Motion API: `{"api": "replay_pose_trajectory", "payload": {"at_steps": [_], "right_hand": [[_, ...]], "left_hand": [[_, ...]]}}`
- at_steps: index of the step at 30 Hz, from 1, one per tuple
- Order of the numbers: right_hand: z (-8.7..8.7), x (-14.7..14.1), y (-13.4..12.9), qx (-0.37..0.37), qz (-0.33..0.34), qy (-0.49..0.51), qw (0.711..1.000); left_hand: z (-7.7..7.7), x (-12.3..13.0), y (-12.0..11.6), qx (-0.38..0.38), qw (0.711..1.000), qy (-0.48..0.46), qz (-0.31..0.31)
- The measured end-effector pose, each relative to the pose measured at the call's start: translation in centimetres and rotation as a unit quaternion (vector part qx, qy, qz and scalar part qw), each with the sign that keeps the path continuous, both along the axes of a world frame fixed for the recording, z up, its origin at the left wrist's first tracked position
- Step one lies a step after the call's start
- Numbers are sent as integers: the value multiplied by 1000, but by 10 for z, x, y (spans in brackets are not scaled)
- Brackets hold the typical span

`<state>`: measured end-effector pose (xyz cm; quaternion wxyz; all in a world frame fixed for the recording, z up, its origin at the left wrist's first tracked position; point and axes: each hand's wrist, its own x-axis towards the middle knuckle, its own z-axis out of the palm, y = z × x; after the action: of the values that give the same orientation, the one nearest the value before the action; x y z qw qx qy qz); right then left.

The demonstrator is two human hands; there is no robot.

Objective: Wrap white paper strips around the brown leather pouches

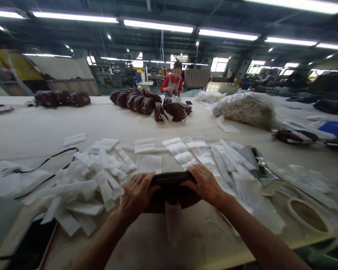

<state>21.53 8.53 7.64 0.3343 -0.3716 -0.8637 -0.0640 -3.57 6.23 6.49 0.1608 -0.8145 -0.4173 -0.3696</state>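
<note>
A dark brown bag (171, 191) is held near the front of the table, with a pale translucent strip (173, 221) hanging from its near side. My left hand (139, 191) grips its left end, thumb on the near side and fingers over the top. At the right end, my right hand (204, 183) holds the bag the same way. White foam strips (101, 176) lie heaped to the left of the bag, and longer white strips (208, 157) are spread beyond it and to the right.
Finished-looking brown bags (141, 103) stand farther back beside a plastic-wrapped bundle (246, 108). A phone (33, 240) lies front left. A tape dispenser (260, 167) and a tape roll (307, 215) are at right. A person in red (173, 83) is across the table.
</note>
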Motion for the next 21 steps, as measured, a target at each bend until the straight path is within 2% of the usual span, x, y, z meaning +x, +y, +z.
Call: {"api": "replay_pose_trajectory", "payload": {"at_steps": [4,6,8,10,11,12,13,15,17,21], "right_hand": [[-9,-2,-24,13,17,17,1000],[-14,-2,-27,14,25,26,999],[-18,0,-26,9,32,27,999],[-19,1,-25,9,38,30,999],[-19,2,-25,8,38,32,999],[-19,2,-25,6,36,35,999],[-19,2,-25,7,34,40,999],[-19,2,-26,10,30,49,998],[-19,1,-27,14,27,54,998],[-17,0,-28,24,21,49,998]], "left_hand": [[-6,1,-28,0,1000,-3,-7],[-6,0,-31,-56,998,-7,-16],[1,-8,-23,-157,988,-8,-11],[11,-27,-5,-253,965,-10,68],[16,-39,8,-288,945,-7,153],[21,-52,21,-298,930,-7,216],[24,-65,36,-305,919,-2,249],[25,-88,65,-340,894,17,293],[18,-101,93,-377,870,36,314],[-5,-96,131,-417,842,58,337]]}}
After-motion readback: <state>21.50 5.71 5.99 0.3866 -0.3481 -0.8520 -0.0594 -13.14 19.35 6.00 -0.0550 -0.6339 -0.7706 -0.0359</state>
